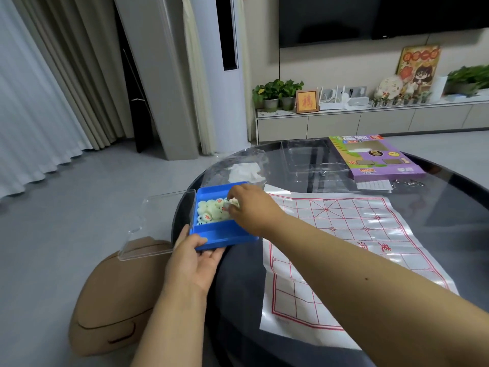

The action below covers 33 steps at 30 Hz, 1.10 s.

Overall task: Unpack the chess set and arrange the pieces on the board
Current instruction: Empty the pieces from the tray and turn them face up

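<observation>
Left hand (192, 263) grips the blue plastic box (225, 234) by its corner; right hand (250, 207) pinches a round cream chess piece (232, 203) above the glossy gridded board (352, 250).

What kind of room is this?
Most likely a home living room. A big dark television hangs on the wall over a low cabinet with potted plants, and the person works at a round glass table.
</observation>
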Available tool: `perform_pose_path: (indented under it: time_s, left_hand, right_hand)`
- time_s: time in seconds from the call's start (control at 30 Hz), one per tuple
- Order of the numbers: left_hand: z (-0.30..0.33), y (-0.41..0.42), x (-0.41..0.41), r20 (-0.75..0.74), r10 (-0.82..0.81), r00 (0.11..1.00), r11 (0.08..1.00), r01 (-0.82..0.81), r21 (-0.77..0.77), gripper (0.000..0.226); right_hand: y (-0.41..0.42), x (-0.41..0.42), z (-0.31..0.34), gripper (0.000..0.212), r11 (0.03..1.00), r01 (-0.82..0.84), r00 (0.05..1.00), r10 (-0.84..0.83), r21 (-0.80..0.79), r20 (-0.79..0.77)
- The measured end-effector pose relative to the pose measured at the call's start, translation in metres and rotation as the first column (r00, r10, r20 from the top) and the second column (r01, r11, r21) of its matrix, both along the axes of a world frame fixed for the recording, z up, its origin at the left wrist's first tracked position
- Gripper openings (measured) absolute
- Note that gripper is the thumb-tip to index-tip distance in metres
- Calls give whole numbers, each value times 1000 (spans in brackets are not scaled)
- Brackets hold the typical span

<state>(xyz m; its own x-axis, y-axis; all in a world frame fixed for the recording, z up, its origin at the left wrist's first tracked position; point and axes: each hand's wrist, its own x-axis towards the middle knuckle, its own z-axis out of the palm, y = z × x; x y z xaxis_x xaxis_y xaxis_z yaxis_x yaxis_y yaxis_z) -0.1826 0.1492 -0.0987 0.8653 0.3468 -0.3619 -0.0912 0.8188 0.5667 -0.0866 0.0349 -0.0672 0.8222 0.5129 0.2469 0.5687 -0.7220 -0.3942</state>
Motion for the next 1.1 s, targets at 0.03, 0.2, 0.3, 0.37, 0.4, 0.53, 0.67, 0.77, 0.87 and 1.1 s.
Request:
perform_pose_path:
  time_s: [0.03, 0.2, 0.3, 0.37, 0.4, 0.53, 0.67, 0.77, 0.87, 1.1]
  left_hand:
    - [-1, 1, -3, -1, 11, 1000, 1000, -11, -19, 69]
    - [1, 11, -8, 28, 54, 998, 995, -51, -90, 82]
    - [-1, 23, -9, 46, 31, 998, 997, -28, -66, 84]
    - [-3, 31, -10, 15, 32, 999, 999, -31, -41, 84]
    - [-4, 35, -9, 0, 27, 1000, 999, -27, -22, 83]
    - [-6, 43, -8, -38, 19, 999, 1000, -18, 18, 85]
    - [-13, 48, -4, -20, 17, 1000, 999, -17, 36, 77]
    - [-7, 45, -4, -41, -16, 999, 999, 17, 29, 34]
    - [-1, 42, -4, -81, 34, 996, 999, -30, 41, 47]
    - [3, 39, -2, -120, 52, 991, 998, -55, -27, 49]
  right_hand:
    - [5, 0, -3, 37, 998, 2, 1000, -2, -55, 7]
    - [31, 0, -12, 46, 990, -4, 998, -4, -144, -56]
    - [50, 3, -17, 53, 984, -37, 994, 19, -172, -107]
    - [61, 5, -23, 57, 979, -54, 987, 22, -196, -161]
    - [66, 6, -26, 58, 977, -57, 983, 20, -204, -181]
    - [83, 8, -36, 57, 983, -20, 989, -7, -184, -146]
    - [102, 7, -45, 52, 988, -48, 987, 24, -147, -158]
    - [110, 8, -49, 50, 989, -78, 987, 58, -129, -149]
    - [111, 11, -50, 45, 987, -100, 987, 82, -127, -138]
    - [112, 8, -49, 29, 985, -73, 990, 53, -155, -128]
